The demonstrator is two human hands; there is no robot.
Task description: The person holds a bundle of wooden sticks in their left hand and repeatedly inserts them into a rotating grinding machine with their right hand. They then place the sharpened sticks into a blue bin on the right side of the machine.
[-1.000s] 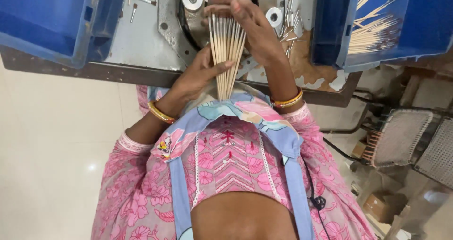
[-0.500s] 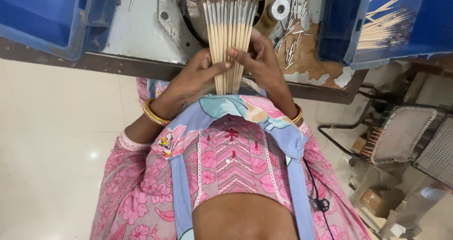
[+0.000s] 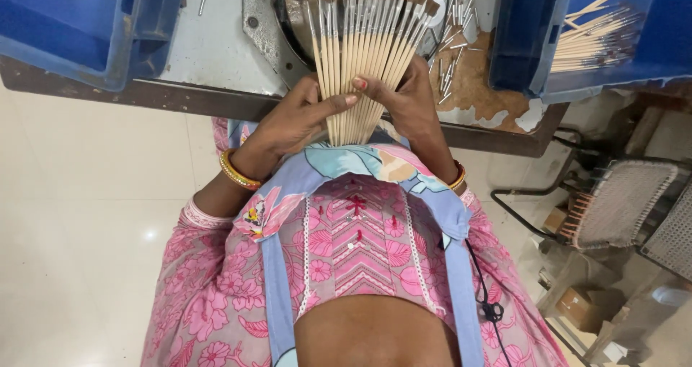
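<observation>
Both hands (image 3: 360, 107) gripping a fanned bundle of paintbrushes (image 3: 364, 57) above the bench (image 3: 216, 57) edge, evening handle ends; likely next, squaring the bundle.

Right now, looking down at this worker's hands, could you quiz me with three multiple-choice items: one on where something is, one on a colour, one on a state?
1. Where do the loose wooden sticks lie?
A. in the blue bin on the right
B. on the floor
C. in the person's lap

2. What colour are the bangles on the left wrist?
A. silver
B. gold with red
C. black

3. How are the paintbrushes held?
A. one hand, tight bundle
B. lying loose on the bench
C. both hands, fanned out

Answers: 1 A, the sticks show inside the bin at upper right. 2 B, gold bands edged in red. 3 C, the left hand and right hand grip the handles while the tips spread apart.
</observation>
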